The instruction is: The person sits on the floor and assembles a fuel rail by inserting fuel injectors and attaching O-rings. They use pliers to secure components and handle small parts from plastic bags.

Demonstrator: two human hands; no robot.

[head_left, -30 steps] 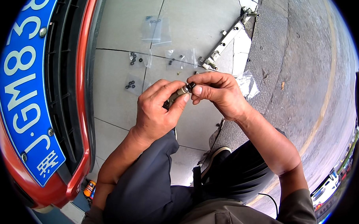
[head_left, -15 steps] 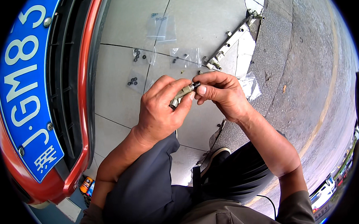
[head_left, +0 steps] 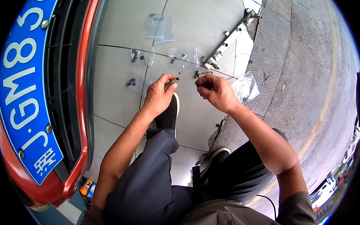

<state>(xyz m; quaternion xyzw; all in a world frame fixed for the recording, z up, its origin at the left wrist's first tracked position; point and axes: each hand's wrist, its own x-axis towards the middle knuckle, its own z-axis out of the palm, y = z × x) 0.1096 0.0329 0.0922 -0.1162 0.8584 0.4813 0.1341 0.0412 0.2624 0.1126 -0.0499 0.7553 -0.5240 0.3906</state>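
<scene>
My left hand [head_left: 159, 96] is closed around a small olive-and-metal fuel injector [head_left: 172, 82], its dark tip pointing up and to the right between thumb and fingers. To the right and apart from it, my right hand [head_left: 218, 94] has thumb and index finger pinched together; a dark speck shows at the fingertips, too small to name. Just beyond the right hand, a metal part [head_left: 202, 74] lies on the tiles, partly hidden by the fingers. A metal fuel rail [head_left: 230, 42] with several stubs rests diagonally farther back.
Clear bags [head_left: 190, 58] and loose black rubber rings [head_left: 131, 81] lie on the tiled floor. Another clear bag [head_left: 245, 87] is right of my right hand. A red car bumper [head_left: 84, 76] with a blue plate borders the left; rough pavement [head_left: 277, 69] starts at the right.
My hands have moved apart. The right hand has come off the injector's tip, and the left has drawn back left with the injector still in it.
</scene>
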